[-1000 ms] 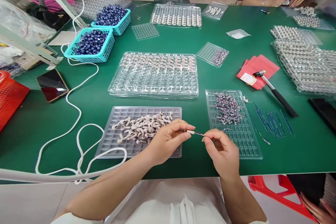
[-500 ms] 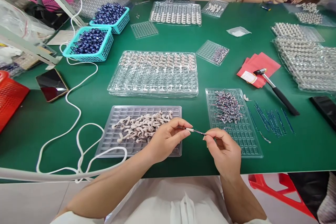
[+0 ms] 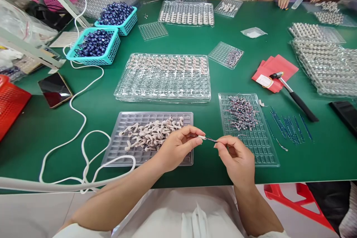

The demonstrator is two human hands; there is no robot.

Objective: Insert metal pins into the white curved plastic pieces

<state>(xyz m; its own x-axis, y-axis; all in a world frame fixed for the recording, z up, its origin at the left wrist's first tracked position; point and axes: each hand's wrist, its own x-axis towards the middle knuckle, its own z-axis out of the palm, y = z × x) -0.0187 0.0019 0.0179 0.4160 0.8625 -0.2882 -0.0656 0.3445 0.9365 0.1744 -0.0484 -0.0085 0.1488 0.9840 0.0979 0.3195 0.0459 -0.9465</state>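
Between thumb and fingers, my left hand [image 3: 178, 147] pinches a white earbud shell [image 3: 202, 137], its stem end pointing right. My right hand [image 3: 235, 158] is closed on the thin wired part [image 3: 211, 140] that runs into the shell's end. Beneath and left of my left hand, a grey plastic tray [image 3: 117, 148] carries a heap of white earbud shells [image 3: 150, 134]. Just beyond my right hand, a clear tray [image 3: 263, 152] bears a pile of small wired parts [image 3: 242, 111].
A clear blister tray stack [image 3: 161, 85] lies ahead. To the right are a hammer [image 3: 295, 98], red envelopes [image 3: 288, 67] and thin blue strips [image 3: 290, 128]. At left are turquoise baskets [image 3: 111, 54], a phone [image 3: 55, 90] and a white cable [image 3: 80, 113]. Two people sit across the table.
My right hand has shifted slightly left, toward the shell, with less of the wired part showing. Across the table, the person in purple has lowered their hands, and a small bottle now lies between them.
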